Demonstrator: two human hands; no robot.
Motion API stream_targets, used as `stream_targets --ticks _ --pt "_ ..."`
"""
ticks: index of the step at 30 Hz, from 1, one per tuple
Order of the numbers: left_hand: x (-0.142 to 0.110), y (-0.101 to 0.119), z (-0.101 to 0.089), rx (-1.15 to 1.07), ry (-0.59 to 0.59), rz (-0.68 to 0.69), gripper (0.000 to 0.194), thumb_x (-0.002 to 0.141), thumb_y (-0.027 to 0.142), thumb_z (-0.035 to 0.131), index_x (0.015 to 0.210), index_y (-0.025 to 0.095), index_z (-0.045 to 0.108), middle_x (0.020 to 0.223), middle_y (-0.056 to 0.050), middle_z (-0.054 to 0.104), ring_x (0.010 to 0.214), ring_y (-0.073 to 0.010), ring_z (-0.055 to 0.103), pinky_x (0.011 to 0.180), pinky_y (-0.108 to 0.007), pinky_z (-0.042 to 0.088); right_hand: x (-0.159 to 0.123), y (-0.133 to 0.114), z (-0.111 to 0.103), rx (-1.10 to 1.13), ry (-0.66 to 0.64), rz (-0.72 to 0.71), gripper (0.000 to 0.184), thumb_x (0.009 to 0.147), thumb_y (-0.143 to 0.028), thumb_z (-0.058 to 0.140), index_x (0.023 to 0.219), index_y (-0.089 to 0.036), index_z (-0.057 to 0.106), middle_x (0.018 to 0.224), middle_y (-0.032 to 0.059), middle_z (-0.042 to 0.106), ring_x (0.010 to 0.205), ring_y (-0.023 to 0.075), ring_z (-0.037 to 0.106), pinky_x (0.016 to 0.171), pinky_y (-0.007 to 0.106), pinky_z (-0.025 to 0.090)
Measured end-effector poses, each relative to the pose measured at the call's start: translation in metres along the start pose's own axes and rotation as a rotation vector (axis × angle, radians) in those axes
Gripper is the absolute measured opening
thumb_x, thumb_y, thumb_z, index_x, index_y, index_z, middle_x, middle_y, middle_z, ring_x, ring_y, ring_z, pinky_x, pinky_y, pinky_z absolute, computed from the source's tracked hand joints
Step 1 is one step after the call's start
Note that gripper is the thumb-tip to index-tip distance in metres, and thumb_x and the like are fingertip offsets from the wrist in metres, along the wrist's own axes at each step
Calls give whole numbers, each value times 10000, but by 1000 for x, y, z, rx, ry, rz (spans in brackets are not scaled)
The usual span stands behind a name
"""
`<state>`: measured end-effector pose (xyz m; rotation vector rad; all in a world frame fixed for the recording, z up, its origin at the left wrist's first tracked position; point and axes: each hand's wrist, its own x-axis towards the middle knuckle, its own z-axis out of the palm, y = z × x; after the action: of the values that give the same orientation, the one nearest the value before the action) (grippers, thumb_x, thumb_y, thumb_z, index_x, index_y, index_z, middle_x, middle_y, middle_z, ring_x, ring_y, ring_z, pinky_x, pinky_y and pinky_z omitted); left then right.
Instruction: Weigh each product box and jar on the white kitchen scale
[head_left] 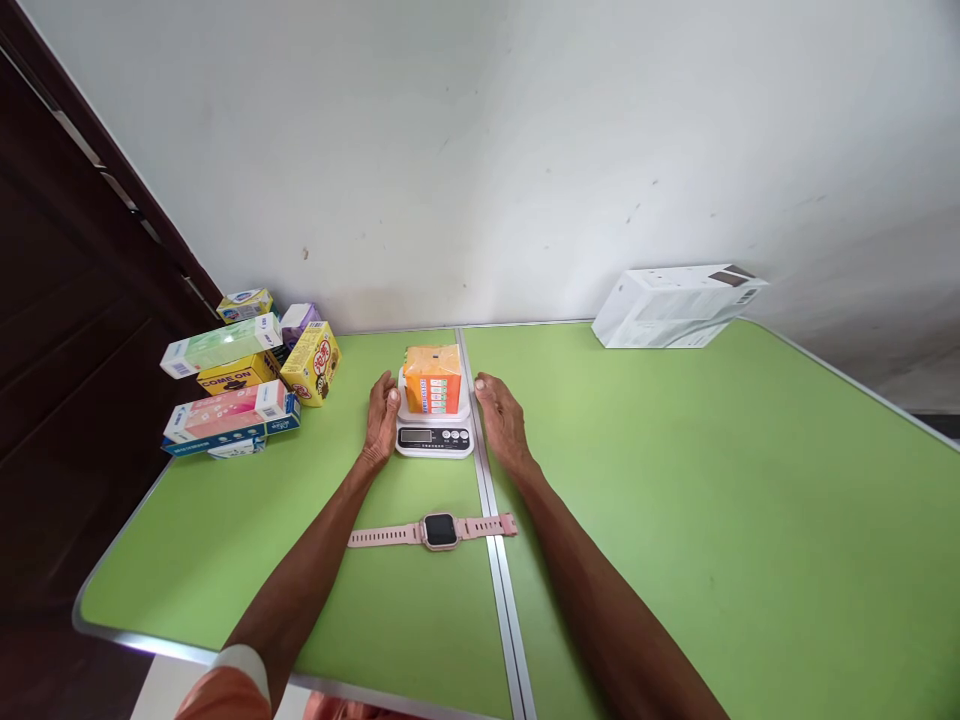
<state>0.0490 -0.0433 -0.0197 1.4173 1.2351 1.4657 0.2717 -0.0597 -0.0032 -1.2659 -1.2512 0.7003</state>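
Observation:
An orange box-shaped packet (pixel 433 380) rests on the plate of a white kitchen scale (pixel 434 450), whose dark display faces me. My left hand (pixel 382 418) stands on edge at the scale's left side, fingers stretched out and nothing in it. On the other side my right hand (pixel 501 418) is held much the same way, a little apart from the packet. Both palms face inward, and I cannot tell whether either touches the scale. A pink smartwatch (pixel 439 531) lies with its strap spread out on the table between my forearms.
The green folding table (pixel 675 520) has a metal seam (pixel 501 580) running through it. At the left, several cartons are piled, among them a yellow box (pixel 313 364) and a pink box (pixel 229 412). A white box (pixel 671 308) stands by the wall at the back right.

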Motion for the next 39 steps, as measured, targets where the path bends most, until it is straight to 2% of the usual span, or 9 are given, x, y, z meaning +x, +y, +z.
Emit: stream_targets --ticks 4,9,16,19,22,25,28,35,39 --pt "2 17 -7 109 -92 98 941 904 830 640 1613 239 455 1664 -202 485 1582 -364 461 1317 -554 364 3 -9 -7 30 -96 18 840 891 -790 681 1545 -271 581 1639 171 559 1533 379 515 1252 618 454" --pt "25 49 -15 284 -221 174 1039 707 647 934 1573 255 516 1663 -178 520 1605 -391 431 1343 -568 320 16 -30 -11 -60 -272 -77 1057 716 -654 936 1618 -282 529 1669 155 534 1596 406 439 1318 624 377" --pt "53 81 -16 305 -450 82 781 677 558 960 1314 199 685 1404 -160 736 1361 -386 662 1212 -554 489 33 -40 4 -97 -384 -123 779 739 -467 926 1428 -235 647 1424 130 725 1333 375 656 1123 546 534" --pt "56 91 -12 319 -467 119 700 694 531 953 1259 207 697 1305 -133 774 1285 -359 707 1168 -534 530 36 -41 1 -88 -371 -110 688 718 -398 914 1333 -218 665 1317 112 756 1231 346 696 1050 511 563" --pt "59 103 3 328 -447 219 698 713 525 945 1289 222 691 1304 -123 773 1262 -342 717 1146 -513 554 38 -45 -17 -5 -327 -170 672 745 -417 883 1342 -223 643 1348 113 739 1261 334 688 1085 504 548" --pt "60 113 37 317 -442 315 736 708 515 959 1332 236 686 1344 -126 756 1278 -348 705 1151 -511 554 42 -48 -50 12 -233 -206 691 758 -444 878 1367 -237 626 1388 117 730 1286 337 683 1114 503 536" --pt "60 113 88 267 -498 344 765 720 512 957 1370 231 668 1404 -144 723 1300 -361 687 1163 -541 538 42 -44 -93 -33 -124 -177 681 745 -460 891 1339 -245 636 1367 114 751 1236 342 710 1089 503 554" --pt "44 85 222 98 -730 198 850 631 452 1018 1364 219 656 1423 -174 706 1300 -384 676 1098 -570 563 27 -7 -194 -79 51 -1 716 695 -518 914 1308 -246 662 1314 113 783 1180 356 738 997 518 617" --pt "30 72 280 53 -810 128 860 626 451 1022 1348 183 639 1419 -203 702 1310 -399 669 1058 -582 584 23 15 -240 -73 91 64 758 659 -496 934 1322 -235 675 1346 128 769 1214 363 721 1067 567 587"
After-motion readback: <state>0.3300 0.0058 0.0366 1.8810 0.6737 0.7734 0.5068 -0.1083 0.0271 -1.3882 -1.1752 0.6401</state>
